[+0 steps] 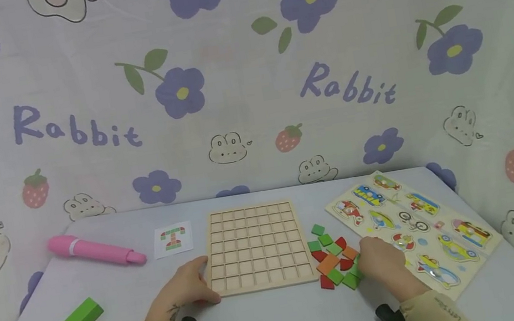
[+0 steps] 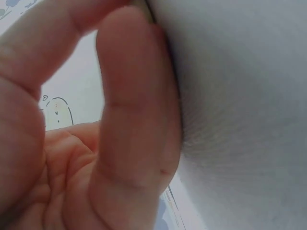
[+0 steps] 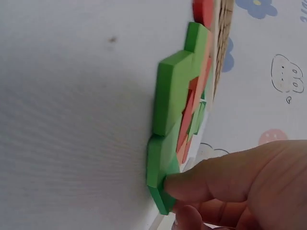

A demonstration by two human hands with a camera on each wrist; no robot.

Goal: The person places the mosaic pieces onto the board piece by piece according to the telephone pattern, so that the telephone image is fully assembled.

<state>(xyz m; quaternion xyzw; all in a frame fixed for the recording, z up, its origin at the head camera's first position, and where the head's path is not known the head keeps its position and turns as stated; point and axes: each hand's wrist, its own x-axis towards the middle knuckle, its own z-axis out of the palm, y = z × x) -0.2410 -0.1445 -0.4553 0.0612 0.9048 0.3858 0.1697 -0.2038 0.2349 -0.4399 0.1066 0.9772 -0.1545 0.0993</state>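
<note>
A wooden grid board (image 1: 264, 288) lies flat on the table with bare squares. My left hand (image 1: 186, 287) touches it at the left edge and the near left corner; in the left wrist view its bent fingers (image 2: 129, 105) stand close to the tabletop, the board mostly hidden. Right of the board lies a loose cluster of green, red and orange tiles, among them an orange tile (image 1: 328, 264). At the cluster's right side my right hand (image 1: 381, 261) pinches a green tile (image 3: 160, 202). Other green tiles (image 3: 170, 96) lie against it in the right wrist view.
Left of the board lies a pattern card (image 1: 172, 240) with a T-like figure. Farther left are a pink microphone-shaped toy (image 1: 100, 251) and a green block (image 1: 81, 319). A vehicle puzzle board (image 1: 432, 245) lies at the right, partly under the right forearm. A printed cloth hangs behind.
</note>
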